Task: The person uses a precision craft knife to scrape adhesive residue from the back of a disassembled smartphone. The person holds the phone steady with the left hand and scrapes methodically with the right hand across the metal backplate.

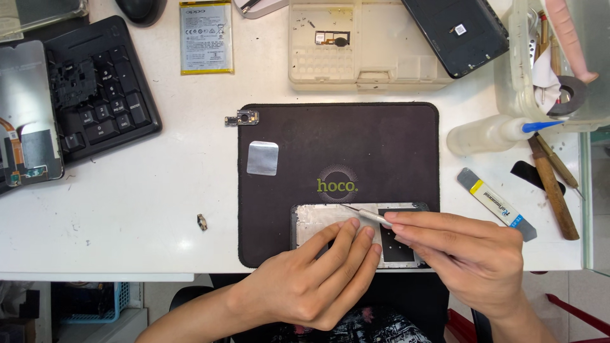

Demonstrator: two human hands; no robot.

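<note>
An opened phone frame [318,219] with a silver inner plate lies at the near edge of a dark work mat [381,146]. My left hand [318,273] rests flat on the frame, fingers pressing it down. My right hand [467,254] pinches slim metal tweezers [365,214], whose tip touches the frame's upper edge near the middle. A small silver foil square [262,157] lies on the mat's left side, and a tiny camera module [241,119] sits at its top left corner.
A phone battery [206,38], black keypad [101,89] and phone screen [28,114] lie at the left. A beige parts tray [381,57], black back cover [454,32], squeeze bottle [489,133], metal pry tool [495,203] and wooden-handled tools [553,187] sit at the right. A small part [202,221] lies on the white table.
</note>
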